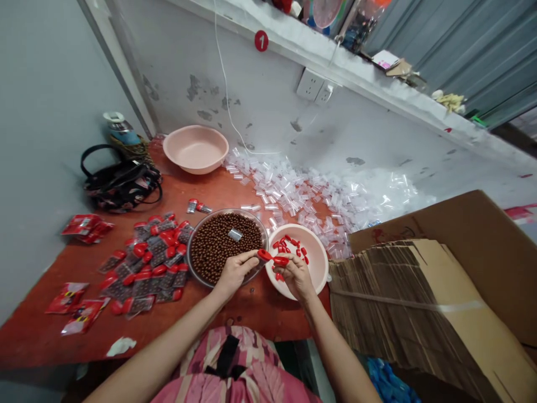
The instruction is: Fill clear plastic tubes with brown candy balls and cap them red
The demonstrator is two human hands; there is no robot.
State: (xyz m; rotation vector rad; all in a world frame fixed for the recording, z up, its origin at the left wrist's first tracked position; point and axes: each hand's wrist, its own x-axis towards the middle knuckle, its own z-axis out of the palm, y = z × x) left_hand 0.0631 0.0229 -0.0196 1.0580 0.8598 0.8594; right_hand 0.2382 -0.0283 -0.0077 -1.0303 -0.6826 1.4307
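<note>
My left hand rests on the rim of a glass bowl full of small brown balls and pinches a small tube with a red cap. My right hand sits over a pink bowl of red caps and pinches another red cap close to the first. The two hands nearly touch at the caps. A clear tube lies on the brown balls.
A heap of filled red-capped tubes lies left of the glass bowl. Clear empty tubes spread along the wall. An empty pink basin, a black bag, red packets and a cardboard box surround the red table.
</note>
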